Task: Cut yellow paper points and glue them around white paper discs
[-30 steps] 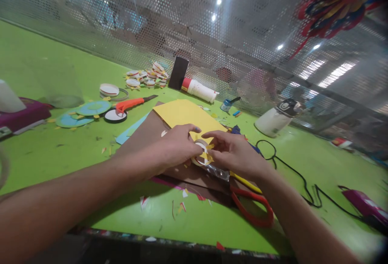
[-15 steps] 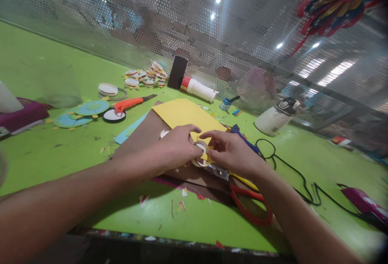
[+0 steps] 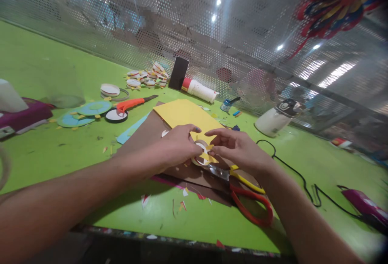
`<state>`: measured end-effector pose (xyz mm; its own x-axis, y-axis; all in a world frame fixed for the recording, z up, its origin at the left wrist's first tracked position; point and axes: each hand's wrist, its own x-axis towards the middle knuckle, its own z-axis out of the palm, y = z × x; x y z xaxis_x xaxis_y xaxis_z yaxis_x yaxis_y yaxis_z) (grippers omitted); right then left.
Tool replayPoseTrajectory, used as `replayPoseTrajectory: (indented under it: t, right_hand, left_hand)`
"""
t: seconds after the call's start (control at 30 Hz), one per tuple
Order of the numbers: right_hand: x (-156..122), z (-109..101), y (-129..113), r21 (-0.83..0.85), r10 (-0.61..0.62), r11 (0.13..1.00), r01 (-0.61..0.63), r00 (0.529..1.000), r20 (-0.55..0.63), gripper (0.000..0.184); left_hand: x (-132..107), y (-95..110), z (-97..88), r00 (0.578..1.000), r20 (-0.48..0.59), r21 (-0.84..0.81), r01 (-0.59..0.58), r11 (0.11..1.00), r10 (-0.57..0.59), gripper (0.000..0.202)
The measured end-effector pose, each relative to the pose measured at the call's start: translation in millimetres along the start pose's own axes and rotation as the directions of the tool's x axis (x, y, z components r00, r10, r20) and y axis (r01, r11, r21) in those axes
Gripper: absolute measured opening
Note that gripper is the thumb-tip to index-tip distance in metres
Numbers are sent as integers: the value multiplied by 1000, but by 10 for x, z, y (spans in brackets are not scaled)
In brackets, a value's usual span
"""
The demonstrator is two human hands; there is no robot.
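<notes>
My left hand (image 3: 178, 145) is closed around the left side of a small white paper ring (image 3: 198, 160) with yellow paper pieces (image 3: 209, 158) sticking out of it. From the right, my right hand (image 3: 239, 149) reaches to the ring's edge, its thumb and a fingertip pinched at a yellow piece while the index finger arches above. Below the ring lie large scissors (image 3: 251, 205) with red and yellow handles, blades partly under my hands. A yellow sheet (image 3: 182, 112) and brown sheets (image 3: 141, 141) lie beneath.
Orange-handled cutter (image 3: 130, 104), tape roll (image 3: 117, 114), blue paper discs (image 3: 75, 116) and a pile of small paper rings (image 3: 148, 77) lie left and behind. A phone (image 3: 179, 72) leans by a stack of cups (image 3: 200, 90). A black cord (image 3: 295, 169) and a white container (image 3: 274, 120) are right.
My right hand has shifted slightly right from the ring, uncovering more of the yellow pieces and scissors. My left hand keeps its hold on the ring.
</notes>
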<state>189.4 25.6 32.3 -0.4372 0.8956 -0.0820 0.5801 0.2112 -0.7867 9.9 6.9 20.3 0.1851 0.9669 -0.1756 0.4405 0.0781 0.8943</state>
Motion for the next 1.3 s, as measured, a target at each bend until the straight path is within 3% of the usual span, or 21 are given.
replayPoseTrajectory:
  t: [0.53, 0.8, 1.1, 1.3]
  right_hand:
    - [16, 177, 50, -306, -103, 950, 65, 989, -109, 31]
    - [-15, 144, 9, -267, -92, 962, 64, 991, -95, 35]
    - [4, 168, 29, -311, -91, 949, 53, 990, -107, 33]
    - [-5, 182, 34, -285, -95, 957, 58, 989, -117, 33]
  left_hand:
    - [-1, -32, 19, 1000, -6, -5, -17, 1000, 17, 68]
    - [12, -23, 5, 999, -1, -47, 34, 998, -34, 69]
    - [10, -28, 17, 1000, 5, -32, -10, 999, 10, 70]
    - [4, -22, 14, 1000, -8, -45, 19, 999, -19, 69]
